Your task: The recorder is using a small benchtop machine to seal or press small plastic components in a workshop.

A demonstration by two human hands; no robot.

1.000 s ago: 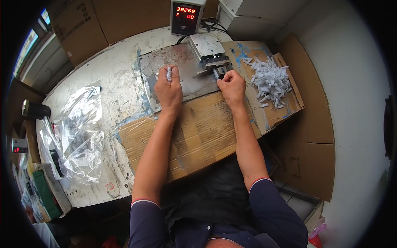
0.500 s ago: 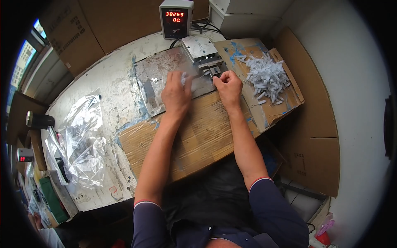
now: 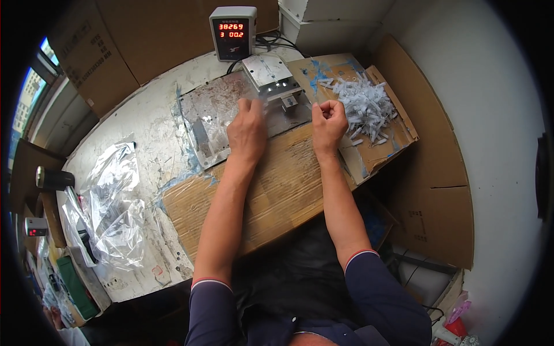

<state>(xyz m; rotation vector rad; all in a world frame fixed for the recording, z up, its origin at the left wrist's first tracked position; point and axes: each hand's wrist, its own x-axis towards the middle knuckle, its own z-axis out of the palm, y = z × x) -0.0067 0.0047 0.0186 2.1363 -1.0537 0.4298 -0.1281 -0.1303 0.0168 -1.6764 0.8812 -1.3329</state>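
My left hand (image 3: 247, 131) is over the metal plate (image 3: 213, 95), its fingers curled inward. Motion smears the fingertips, so whatever they hold, if anything, cannot be made out. To the right of the small machine, my right hand (image 3: 329, 126) has thumb and forefinger brought together in a pinch; anything between them is too small to name. The machine (image 3: 268, 70) has a flat metal top and a small steel block (image 3: 289, 101) at its front, which neither hand touches. Beside my right hand lies a heap of small whitish translucent plastic pieces (image 3: 365, 106).
The heap rests on a cardboard tray (image 3: 404, 118) with a raised side. Behind the machine stands a counter box with red digits (image 3: 232, 33), cables beside it. Brown cardboard (image 3: 259, 190) covers the near edge. Clear plastic bags (image 3: 118, 213) and a dark cylinder (image 3: 55, 179) are at left.
My right hand has drawn back from the steel block and moved right, toward the heap. My left hand stays near the machine's left side. The counter's lower line of digits has changed.
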